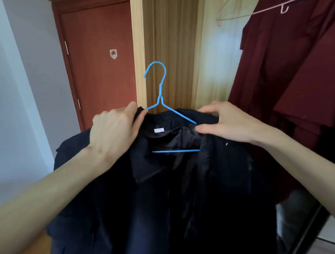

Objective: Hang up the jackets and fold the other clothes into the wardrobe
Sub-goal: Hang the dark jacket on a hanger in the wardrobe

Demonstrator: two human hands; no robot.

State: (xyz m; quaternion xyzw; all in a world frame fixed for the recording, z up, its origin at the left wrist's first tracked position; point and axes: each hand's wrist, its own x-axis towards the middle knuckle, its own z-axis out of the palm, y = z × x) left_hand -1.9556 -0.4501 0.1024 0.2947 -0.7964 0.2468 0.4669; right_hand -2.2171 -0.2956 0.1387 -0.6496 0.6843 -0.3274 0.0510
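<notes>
Head view: both hands hold a dark navy jacket (160, 193) up in front of the wardrobe (166, 40), already threaded on a blue wire hanger (160, 99). The left hand (112, 132) grips the collar at one shoulder; the right hand (226, 121) pinches the other shoulder over the hanger's arm. Hanger bar runs left to right between the hands, hook pointing up and away. A maroon garment (291, 84) hangs to the right on a pink hanger (264, 11), so the rail likely lies nearer the right hand. The small white collar label (159, 130) is unreadable.
</notes>
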